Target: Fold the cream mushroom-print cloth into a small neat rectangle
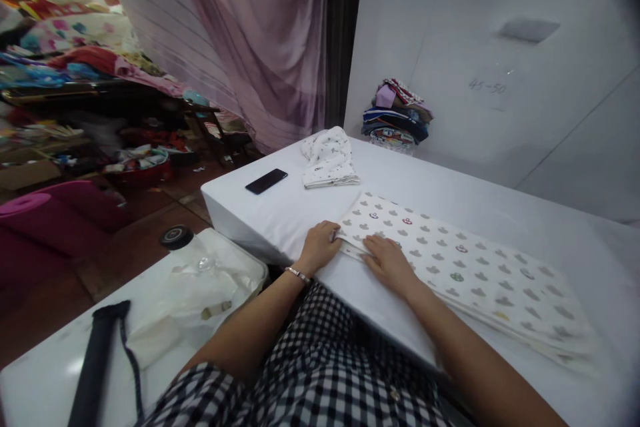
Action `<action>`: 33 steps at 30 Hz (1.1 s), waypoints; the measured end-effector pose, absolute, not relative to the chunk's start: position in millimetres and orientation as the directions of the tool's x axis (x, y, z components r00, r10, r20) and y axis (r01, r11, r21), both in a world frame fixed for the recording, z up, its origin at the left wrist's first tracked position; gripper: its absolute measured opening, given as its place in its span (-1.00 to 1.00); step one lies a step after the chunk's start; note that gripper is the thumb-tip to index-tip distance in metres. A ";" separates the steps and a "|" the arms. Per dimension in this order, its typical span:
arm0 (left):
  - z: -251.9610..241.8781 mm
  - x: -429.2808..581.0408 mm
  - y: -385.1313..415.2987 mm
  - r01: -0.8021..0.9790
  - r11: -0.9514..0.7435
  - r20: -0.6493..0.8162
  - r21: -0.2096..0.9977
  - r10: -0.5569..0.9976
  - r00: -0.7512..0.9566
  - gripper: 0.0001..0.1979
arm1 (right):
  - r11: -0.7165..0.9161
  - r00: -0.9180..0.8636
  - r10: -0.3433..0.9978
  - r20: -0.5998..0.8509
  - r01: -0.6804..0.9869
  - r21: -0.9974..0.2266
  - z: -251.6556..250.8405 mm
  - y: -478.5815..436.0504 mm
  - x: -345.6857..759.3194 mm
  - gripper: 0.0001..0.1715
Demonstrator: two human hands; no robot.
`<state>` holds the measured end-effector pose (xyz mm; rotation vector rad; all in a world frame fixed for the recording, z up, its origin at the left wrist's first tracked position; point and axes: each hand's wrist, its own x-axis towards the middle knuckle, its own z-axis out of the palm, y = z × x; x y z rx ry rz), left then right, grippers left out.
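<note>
A long folded white cloth [445, 250] printed with grey mouse-head shapes and a few coloured figures lies across the white table. My left hand [320, 247] is closed on its near left corner. Close by, my right hand [393, 267] grips the front edge, fingers on top of the cloth and thumb at the edge, where layers show. Parts of the fold are hidden beneath both hands. Behind it sits a second white cloth [330, 157] with small prints, folded at the front and bunched at the back.
A black phone [267, 181] rests at the table's left end. To the left, a lower white surface [45, 360] carries a dark long object [97, 360], clear plastic and a black round item [176, 236]. Folded clothes [397, 117] are stacked against the wall. A pink curtain [270, 33] hangs behind.
</note>
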<state>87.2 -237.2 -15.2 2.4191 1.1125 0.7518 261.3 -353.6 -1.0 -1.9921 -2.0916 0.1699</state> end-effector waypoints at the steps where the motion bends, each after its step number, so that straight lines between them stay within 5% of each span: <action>1: -13.8 90.0 -238.0 0.601 -0.614 0.310 0.512 0.784 0.537 -0.74 | 0.062 -0.035 0.993 0.109 0.965 -0.256 0.1 -349.8 259.4 -0.56; 12: -8.8 100.3 -236.0 0.668 -0.624 0.275 0.405 0.780 0.562 -0.94 | 0.002 0.046 0.976 0.212 0.976 -0.220 -4.4 -328.9 245.1 -0.62; 22: -6.8 97.3 -238.0 0.617 -0.711 0.286 0.338 0.702 0.652 -0.84 | -0.014 0.028 0.987 0.157 0.995 -0.095 2.4 -316.4 232.6 -0.80; 33: -7.1 94.9 -244.2 0.655 -0.668 0.321 0.352 0.744 0.586 -0.83 | 0.013 0.006 0.986 0.167 0.994 -0.110 -3.6 -305.3 228.9 -0.77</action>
